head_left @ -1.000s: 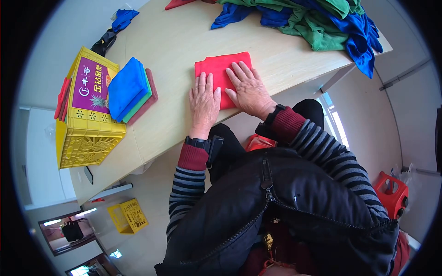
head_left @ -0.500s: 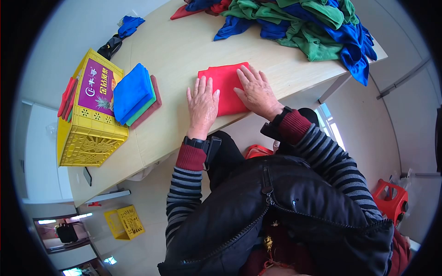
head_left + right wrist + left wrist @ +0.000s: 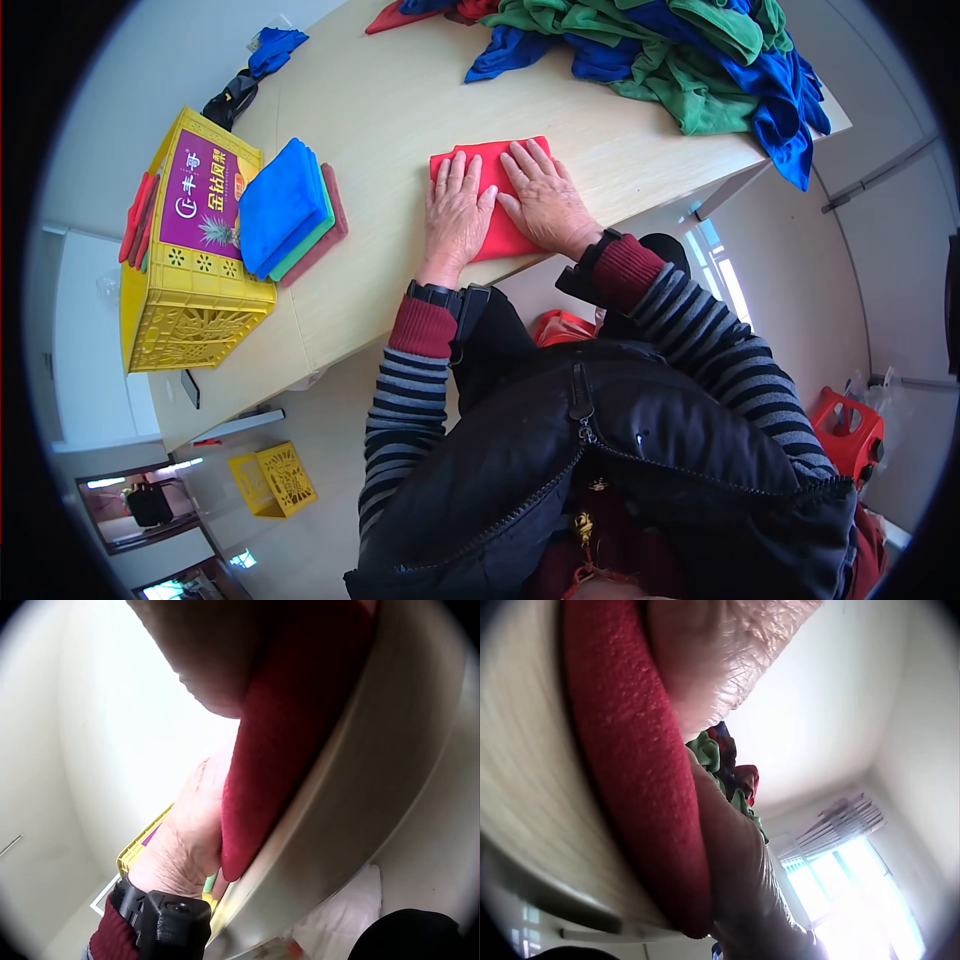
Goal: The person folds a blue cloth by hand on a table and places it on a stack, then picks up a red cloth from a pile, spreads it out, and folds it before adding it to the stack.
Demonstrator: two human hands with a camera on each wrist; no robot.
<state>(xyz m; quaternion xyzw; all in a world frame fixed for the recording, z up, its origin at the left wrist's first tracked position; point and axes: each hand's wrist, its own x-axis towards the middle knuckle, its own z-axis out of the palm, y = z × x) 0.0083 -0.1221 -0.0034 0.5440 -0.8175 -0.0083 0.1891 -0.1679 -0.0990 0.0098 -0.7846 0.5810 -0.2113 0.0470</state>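
Observation:
A folded red cloth [image 3: 500, 240] lies flat near the table's front edge, several layers thick. My left hand [image 3: 458, 215] rests palm down on its left part, fingers straight and pointing away from me. On the right part lies my right hand [image 3: 545, 200], fingers extended and slanting toward the far left. The two thumbs come close together over the middle. From the left wrist view, the cloth's rounded edge [image 3: 645, 765] shows on the tabletop under the left palm [image 3: 712, 652]. In the right wrist view the cloth [image 3: 274, 757] appears beneath both hands.
Left of the hands, folded blue [image 3: 285, 210], green [image 3: 305, 250] and brownish-red [image 3: 335, 215] cloths lie stacked beside a yellow crate [image 3: 205, 290]. A heap of loose green and blue cloths [image 3: 690, 95] hangs partly over the table's far right edge. A phone-like dark object [image 3: 191, 388] lies at the left.
My left hand has moved right, from the cloth's left border onto its top. My right hand's fingers have shifted slightly left, closer to the left hand. The cloth stays folded.

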